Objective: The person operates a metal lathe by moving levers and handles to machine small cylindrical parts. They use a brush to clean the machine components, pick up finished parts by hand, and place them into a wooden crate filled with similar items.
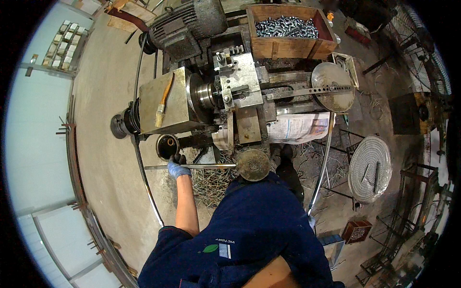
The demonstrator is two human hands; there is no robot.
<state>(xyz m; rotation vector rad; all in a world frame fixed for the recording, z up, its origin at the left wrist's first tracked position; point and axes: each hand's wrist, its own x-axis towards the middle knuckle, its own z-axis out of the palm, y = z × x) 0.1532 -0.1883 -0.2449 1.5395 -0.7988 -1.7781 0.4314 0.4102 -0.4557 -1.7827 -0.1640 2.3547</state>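
My left hand (178, 166), in a blue glove with dark fingers, is closed around a straight metal bar (211, 166). The bar runs sideways toward a worn round metal disc (253, 164) in front of my body. Just beyond the fingers is a round dark container (167, 146) with a ring-shaped thing inside. Whether the glove touches its rim is unclear. Of my right hand (311, 221), only a small pale patch shows past the sleeve, by the lower end of a long slanting bar (321, 180). Its fingers are hidden.
Ahead stands a machine with a motor (187, 29), a metal block (238, 79) and a brush (163, 105) on its housing. A wooden box (293, 48) holds many small metal parts. Metal scraps (206, 185) litter the floor. A round perforated plate (370, 169) stands right.
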